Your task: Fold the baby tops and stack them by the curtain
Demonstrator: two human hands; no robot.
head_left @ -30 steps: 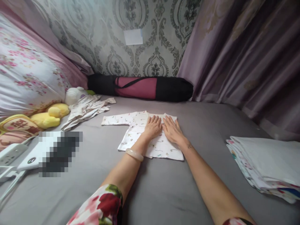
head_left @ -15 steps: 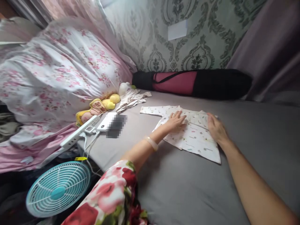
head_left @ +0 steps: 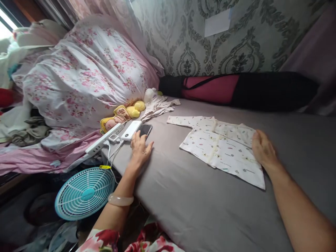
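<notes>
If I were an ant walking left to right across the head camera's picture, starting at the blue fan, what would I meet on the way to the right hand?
Blue fan → left hand → little white patterned shirt → right hand.

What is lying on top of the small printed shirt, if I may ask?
One sleeve lies folded across the upper front of the shirt, with the right hand at that folded side. The cloth directly beneath the sleeve is covered and cannot be seen.
</notes>
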